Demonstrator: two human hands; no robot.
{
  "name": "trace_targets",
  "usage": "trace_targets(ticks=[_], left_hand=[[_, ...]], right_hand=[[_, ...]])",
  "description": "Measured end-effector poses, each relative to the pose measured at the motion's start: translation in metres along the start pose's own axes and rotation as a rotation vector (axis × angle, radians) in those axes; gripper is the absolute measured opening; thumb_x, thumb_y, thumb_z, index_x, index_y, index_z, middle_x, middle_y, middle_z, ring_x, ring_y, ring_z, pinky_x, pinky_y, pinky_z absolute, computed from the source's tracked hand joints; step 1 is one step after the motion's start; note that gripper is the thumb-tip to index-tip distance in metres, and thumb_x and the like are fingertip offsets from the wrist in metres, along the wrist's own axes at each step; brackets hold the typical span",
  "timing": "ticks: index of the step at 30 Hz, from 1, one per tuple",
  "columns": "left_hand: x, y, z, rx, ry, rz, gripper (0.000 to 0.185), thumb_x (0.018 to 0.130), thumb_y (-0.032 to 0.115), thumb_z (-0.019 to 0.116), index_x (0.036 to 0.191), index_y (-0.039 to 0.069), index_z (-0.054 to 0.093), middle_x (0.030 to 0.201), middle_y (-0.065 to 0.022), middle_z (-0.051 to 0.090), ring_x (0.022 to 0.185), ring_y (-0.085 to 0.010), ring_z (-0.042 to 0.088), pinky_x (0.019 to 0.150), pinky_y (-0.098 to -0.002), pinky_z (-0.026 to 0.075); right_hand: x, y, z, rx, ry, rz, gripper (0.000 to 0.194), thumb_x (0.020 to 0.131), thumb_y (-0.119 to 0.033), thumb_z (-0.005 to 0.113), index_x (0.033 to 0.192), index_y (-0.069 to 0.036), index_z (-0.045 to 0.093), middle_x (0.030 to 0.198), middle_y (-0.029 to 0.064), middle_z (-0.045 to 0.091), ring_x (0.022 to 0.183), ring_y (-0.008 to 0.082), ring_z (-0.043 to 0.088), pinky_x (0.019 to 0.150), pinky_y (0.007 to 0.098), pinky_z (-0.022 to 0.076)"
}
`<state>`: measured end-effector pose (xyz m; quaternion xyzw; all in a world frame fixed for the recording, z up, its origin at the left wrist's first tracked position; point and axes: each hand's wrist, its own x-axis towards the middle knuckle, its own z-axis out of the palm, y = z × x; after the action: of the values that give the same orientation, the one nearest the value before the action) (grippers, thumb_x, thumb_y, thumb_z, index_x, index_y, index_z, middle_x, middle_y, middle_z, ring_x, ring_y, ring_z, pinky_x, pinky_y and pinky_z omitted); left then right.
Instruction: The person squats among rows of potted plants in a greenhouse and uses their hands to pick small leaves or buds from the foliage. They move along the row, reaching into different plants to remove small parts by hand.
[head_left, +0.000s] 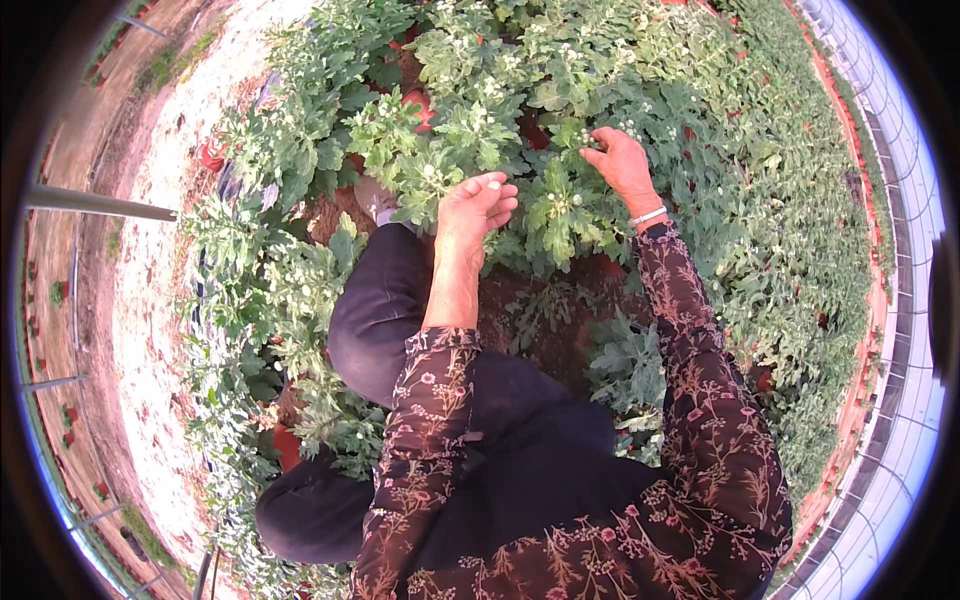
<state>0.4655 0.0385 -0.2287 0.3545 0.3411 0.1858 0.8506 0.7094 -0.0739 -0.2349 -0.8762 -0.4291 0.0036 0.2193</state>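
Note:
Leafy potted plants with small pale buds (480, 124), much like chrysanthemums, surround me. My left hand (478, 204) is raised over the foliage with its fingers curled and the thumb near the fingertips; whether a small thing is pinched there I cannot tell. To the right, my right hand (619, 159) reaches in among the buds, thumb and forefinger close to a small bud cluster (589, 139). Whether these fingers grip a bud is too small to tell. A budded stem top with bright leaves (562, 206) stands between and below the two hands.
Red pots (418, 111) show between the leaves. My bent legs (382, 307) are among the plants, over brown soil (547, 330). A metal pole (105, 202) juts in at the left beside a sunlit path (150, 300). Dense plants (795, 247) fill the right side.

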Motion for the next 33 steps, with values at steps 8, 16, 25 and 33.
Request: trace_targets(ticks=[8,16,25,33], left_hand=[[-0.001,0.000,0.002,0.031,0.002,0.008,0.023,0.089,0.012,0.053,0.109,0.002,0.059,0.092,-0.0078,0.066,0.076,-0.0134,0.063,0.070,-0.0261,0.051],[-0.001,0.000,0.002,0.059,-0.009,0.007,0.026,0.090,0.013,0.054,0.112,0.000,0.056,0.097,-0.0103,0.065,0.081,-0.0149,0.063,0.074,-0.0275,0.051],[-0.002,0.001,0.002,0.065,-0.005,0.015,0.025,0.089,0.014,0.055,0.111,0.001,0.056,0.096,-0.0100,0.065,0.081,-0.0152,0.063,0.075,-0.0284,0.051],[-0.003,0.002,0.007,0.058,-0.020,0.021,0.025,0.089,0.015,0.055,0.110,0.001,0.057,0.095,-0.0100,0.065,0.081,-0.0154,0.063,0.076,-0.0287,0.051]], right_hand=[[0.001,-0.008,-0.003,0.102,0.001,0.035,0.030,0.075,-0.033,0.066,0.085,-0.004,0.065,0.076,0.0139,0.064,0.074,0.0297,0.062,0.067,0.0366,0.0483],[0.004,-0.003,-0.006,0.105,-0.075,0.013,0.028,0.075,-0.028,0.065,0.085,-0.002,0.063,0.077,0.0158,0.064,0.074,0.0318,0.062,0.068,0.0389,0.0481],[0.010,0.000,-0.001,0.354,-0.116,0.227,0.022,0.075,-0.019,0.061,0.082,0.002,0.061,0.067,0.0131,0.062,0.059,0.0212,0.064,0.053,0.0316,0.0483],[0.007,0.022,0.010,0.941,-0.141,0.445,0.017,0.082,-0.014,0.058,0.086,0.002,0.058,0.074,0.0071,0.063,0.061,0.0160,0.064,0.045,0.0243,0.0466]])
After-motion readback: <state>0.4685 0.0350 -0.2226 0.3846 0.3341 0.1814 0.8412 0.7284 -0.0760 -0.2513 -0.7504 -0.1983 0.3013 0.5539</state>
